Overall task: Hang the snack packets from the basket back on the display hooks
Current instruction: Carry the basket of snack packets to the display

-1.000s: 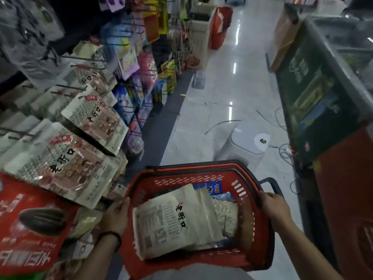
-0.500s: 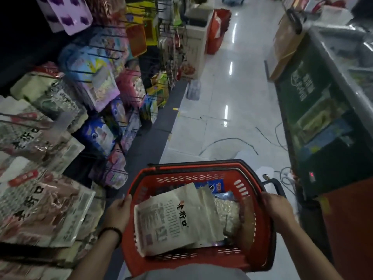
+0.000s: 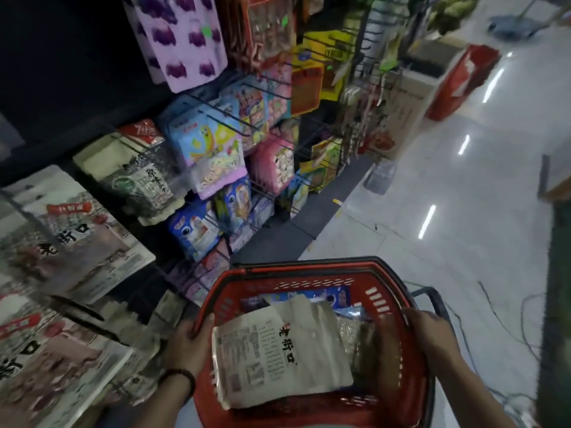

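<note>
Shop aisle, display hooks (image 3: pixel 234 115) at left — left hand (image 3: pixel 188 347) and right hand (image 3: pixel 432 338) clasp the basket (image 3: pixel 309 276) rims, cream packet (image 3: pixel 278 350) inside

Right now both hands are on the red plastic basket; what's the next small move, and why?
Probably free the right hand from the rim of the red plastic basket and take the cream paper packet with black characters. It lies on top, nothing is hung yet, and similar packets hang on the left, while the left hand can hold the basket.
</note>
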Demonstrator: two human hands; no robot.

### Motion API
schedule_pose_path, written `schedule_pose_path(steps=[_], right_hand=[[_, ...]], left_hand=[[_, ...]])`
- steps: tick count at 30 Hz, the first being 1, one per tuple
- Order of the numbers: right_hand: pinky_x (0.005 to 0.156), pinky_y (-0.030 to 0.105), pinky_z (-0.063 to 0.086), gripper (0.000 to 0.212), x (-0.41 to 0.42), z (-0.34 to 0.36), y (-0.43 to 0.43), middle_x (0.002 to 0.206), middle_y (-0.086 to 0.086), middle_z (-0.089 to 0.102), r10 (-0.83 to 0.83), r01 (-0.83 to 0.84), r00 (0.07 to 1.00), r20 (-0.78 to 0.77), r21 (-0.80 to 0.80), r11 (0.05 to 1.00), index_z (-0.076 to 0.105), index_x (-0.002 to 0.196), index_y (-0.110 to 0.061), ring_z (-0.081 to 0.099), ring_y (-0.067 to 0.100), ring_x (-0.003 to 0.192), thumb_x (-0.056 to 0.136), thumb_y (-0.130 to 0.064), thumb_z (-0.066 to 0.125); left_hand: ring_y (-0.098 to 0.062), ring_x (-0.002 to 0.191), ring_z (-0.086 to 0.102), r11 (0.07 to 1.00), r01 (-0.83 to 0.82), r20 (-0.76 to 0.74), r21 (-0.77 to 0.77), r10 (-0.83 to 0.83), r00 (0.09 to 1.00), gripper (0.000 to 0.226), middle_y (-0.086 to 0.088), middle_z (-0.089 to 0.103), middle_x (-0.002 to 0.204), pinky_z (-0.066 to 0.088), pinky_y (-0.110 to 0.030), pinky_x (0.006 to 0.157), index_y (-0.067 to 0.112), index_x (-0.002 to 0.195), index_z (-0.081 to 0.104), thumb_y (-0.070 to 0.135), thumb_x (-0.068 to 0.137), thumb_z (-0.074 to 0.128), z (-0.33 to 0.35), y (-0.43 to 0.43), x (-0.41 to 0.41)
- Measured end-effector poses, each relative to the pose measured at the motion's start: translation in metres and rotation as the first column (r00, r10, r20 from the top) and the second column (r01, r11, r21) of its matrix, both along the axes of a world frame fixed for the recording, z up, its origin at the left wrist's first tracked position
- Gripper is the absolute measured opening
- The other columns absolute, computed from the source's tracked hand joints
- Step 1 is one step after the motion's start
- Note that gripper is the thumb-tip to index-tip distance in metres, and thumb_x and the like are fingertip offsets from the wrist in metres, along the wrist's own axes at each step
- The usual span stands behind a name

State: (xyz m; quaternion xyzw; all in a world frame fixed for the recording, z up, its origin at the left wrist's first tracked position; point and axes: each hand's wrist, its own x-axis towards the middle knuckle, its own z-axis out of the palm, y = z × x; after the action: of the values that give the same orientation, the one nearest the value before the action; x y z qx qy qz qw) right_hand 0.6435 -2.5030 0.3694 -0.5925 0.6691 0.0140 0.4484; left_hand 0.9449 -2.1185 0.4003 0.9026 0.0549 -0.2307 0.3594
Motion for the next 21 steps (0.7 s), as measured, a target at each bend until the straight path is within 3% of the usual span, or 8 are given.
schedule_pose_path(steps=[4, 6, 9, 12, 16, 19, 21], right_hand=[[0.074, 0.045, 0.061, 0.046, 0.066, 0.041, -0.016, 0.089, 0.006, 0.078, 0.016, -0.016, 1.000, -0.010, -0.019, 1.000, 0.075, 0.102, -0.016, 0.074, 0.029, 0.081, 0.077, -0.053, 0.066], [0.077, 0.054, 0.064, 0.042, 0.095, 0.064, -0.025, 0.081, 0.011, 0.078, 0.003, -0.002, 1.000, 0.029, -0.028, 1.000, 0.076, 0.099, -0.014, 0.075, 0.035, 0.076, 0.074, -0.048, 0.070], [0.072, 0.056, 0.061, 0.011, 0.125, 0.061, -0.052, 0.068, 0.013, 0.074, 0.103, -0.101, 0.995, 0.017, -0.065, 0.993, 0.074, 0.083, -0.036, 0.071, 0.036, 0.066, 0.076, -0.042, 0.069], [0.078, 0.060, 0.063, 0.007, 0.162, 0.054, -0.080, 0.080, 0.012, 0.078, 0.174, -0.173, 0.985, 0.007, -0.081, 0.982, 0.069, 0.081, -0.050, 0.074, 0.040, 0.076, 0.075, -0.047, 0.068], [0.086, 0.055, 0.062, 0.007, 0.223, 0.043, -0.114, 0.095, 0.014, 0.080, 0.341, -0.342, 0.939, 0.046, 0.026, 0.939, 0.074, 0.083, -0.039, 0.075, 0.034, 0.086, 0.083, -0.045, 0.071], [0.068, 0.035, 0.060, 0.024, 0.265, 0.029, -0.136, 0.098, 0.015, 0.077, 0.454, -0.459, 0.889, 0.066, 0.111, 0.882, 0.075, 0.101, -0.014, 0.069, 0.026, 0.079, 0.093, -0.036, 0.070], [0.070, 0.039, 0.062, 0.014, 0.283, 0.010, -0.157, 0.086, 0.011, 0.076, 0.541, -0.549, 0.836, 0.091, 0.117, 0.828, 0.075, 0.095, -0.026, 0.070, 0.027, 0.077, 0.090, -0.038, 0.072]], left_hand=[[-0.015, 0.065, 0.060, 0.997, -0.056, -0.068, -0.060, 0.052, 0.996, 0.037, 0.007, 0.060, 0.070, 0.053, -0.036, 0.071, 0.030, 0.074, 0.056, 0.062, 0.090, 0.064, -0.010, -0.017, 0.028], [-0.018, 0.067, 0.061, 0.994, -0.080, -0.083, -0.079, 0.073, 0.994, 0.037, 0.004, 0.060, 0.070, 0.051, -0.033, 0.067, 0.029, 0.074, 0.055, 0.060, 0.091, 0.063, -0.011, -0.025, 0.036], [-0.026, 0.065, 0.061, 0.981, -0.148, -0.124, -0.124, 0.132, 0.983, 0.044, -0.017, 0.065, 0.076, 0.042, -0.032, 0.059, 0.012, 0.084, 0.061, 0.054, 0.095, 0.061, -0.018, -0.031, 0.038], [-0.023, 0.066, 0.055, 0.960, -0.231, -0.150, -0.155, 0.208, 0.966, 0.039, -0.021, 0.060, 0.079, 0.038, -0.032, 0.059, 0.003, 0.092, 0.060, 0.042, 0.099, 0.061, -0.018, -0.037, 0.034], [-0.030, 0.070, 0.063, 0.925, -0.349, -0.191, -0.148, 0.319, 0.928, 0.040, -0.010, 0.063, 0.070, 0.050, -0.040, 0.067, 0.018, 0.089, 0.064, 0.058, 0.093, 0.062, -0.027, -0.044, 0.024], [-0.023, 0.077, 0.071, 0.897, -0.430, -0.183, -0.107, 0.407, 0.895, 0.034, 0.003, 0.074, 0.077, 0.058, -0.048, 0.075, 0.036, 0.090, 0.069, 0.069, 0.084, 0.064, -0.038, -0.054, 0.012], [-0.025, 0.078, 0.070, 0.861, -0.505, -0.185, -0.059, 0.487, 0.853, 0.043, 0.000, 0.074, 0.078, 0.057, -0.047, 0.073, 0.031, 0.088, 0.067, 0.072, 0.075, 0.069, -0.032, -0.075, 0.002]])
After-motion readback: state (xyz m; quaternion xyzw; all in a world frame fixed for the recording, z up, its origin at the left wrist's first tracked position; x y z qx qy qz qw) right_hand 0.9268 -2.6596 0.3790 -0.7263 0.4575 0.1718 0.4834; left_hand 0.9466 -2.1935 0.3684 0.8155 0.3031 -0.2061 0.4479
